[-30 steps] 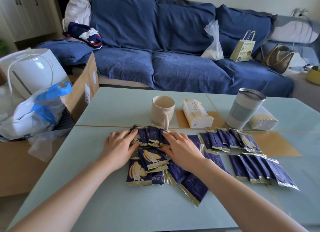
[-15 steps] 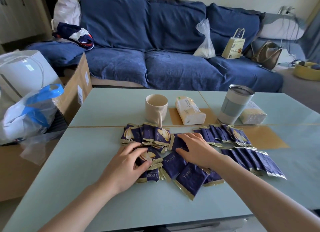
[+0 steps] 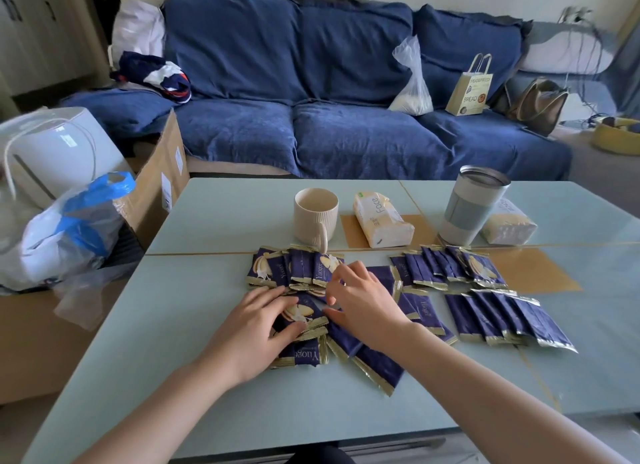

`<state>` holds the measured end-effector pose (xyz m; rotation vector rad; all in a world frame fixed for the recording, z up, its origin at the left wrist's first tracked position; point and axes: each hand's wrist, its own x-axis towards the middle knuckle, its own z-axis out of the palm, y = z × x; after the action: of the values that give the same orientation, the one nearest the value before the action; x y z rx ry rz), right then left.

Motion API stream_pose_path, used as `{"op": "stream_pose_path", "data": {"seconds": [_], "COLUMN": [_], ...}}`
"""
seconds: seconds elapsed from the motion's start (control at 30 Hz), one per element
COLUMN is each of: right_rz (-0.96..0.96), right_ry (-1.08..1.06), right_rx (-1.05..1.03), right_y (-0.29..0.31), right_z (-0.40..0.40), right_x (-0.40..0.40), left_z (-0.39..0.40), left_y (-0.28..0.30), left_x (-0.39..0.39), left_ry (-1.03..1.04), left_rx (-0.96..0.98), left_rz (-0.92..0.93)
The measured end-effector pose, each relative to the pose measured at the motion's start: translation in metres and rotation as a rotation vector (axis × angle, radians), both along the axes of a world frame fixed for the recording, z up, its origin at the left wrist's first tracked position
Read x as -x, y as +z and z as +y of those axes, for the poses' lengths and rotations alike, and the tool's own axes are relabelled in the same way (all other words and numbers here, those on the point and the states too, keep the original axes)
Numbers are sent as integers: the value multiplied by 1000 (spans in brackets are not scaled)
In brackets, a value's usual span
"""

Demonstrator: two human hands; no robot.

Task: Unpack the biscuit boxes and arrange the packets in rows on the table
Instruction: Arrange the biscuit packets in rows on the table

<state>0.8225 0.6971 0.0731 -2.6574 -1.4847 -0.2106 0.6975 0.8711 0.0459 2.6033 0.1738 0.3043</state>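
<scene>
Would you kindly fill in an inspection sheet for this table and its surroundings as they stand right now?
Surface: pale blue table, mostly bare at the near edge.
Job's things: dark blue biscuit packets; two neat overlapping rows at right, a messy pile under the hands; no biscuit boxes seen.
Clutter: cream mug, tissue pack, tumbler, second tissue pack.
Grips: left hand resting flat on the pile; right hand with fingers curled over packets, no grip seen.
Cables: wires at far right beyond the sofa.
Surroundings: blue sofa with a paper bag; cardboard box at left.
</scene>
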Motion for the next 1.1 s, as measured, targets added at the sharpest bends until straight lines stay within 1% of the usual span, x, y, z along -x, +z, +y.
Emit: {"op": "stream_pose_path", "data": {"seconds": [0.13,0.37,0.43,0.5,0.57,0.67,0.8,0.93,0.97,1.03,1.1], "right_rz": [-74,-247,-283,-262,-166,82,462,932,1004,1088,1137], "right_ry": [-32,-50,-39,-27,-31,-148,-458,-736,-775,-806,-817], "right_rx": [-7,85,6,-94,-204,-358,-602,-856,-909,-979,-979], "right_y": [-1,4,8,11,16,25,29,30,31,33,34], "right_z": [7,14,14,13,10,0,-14,-24,-24,-23,-18], "right_x": [-1,3,4,5,4,-3,-24,-38,-40,-41,-40], "left_z": [1,1,1,1,2,4,6,8,8,8,8], "left_y": [1,2,2,2,2,1,0,0,0,0,0], "left_x": [-1,5,8,10,12,12,14,16,17,18,19], "left_ry": [-4,-24,-4,8,0,-6,-8,-19,-21,-20,-17], "left_rx": [7,-2,-34,-59,-37,-5,31,37,41,53,59], "left_rz": [34,-56,-98,-126,-125,-128,-115,-106,-105,-105,-104]}}
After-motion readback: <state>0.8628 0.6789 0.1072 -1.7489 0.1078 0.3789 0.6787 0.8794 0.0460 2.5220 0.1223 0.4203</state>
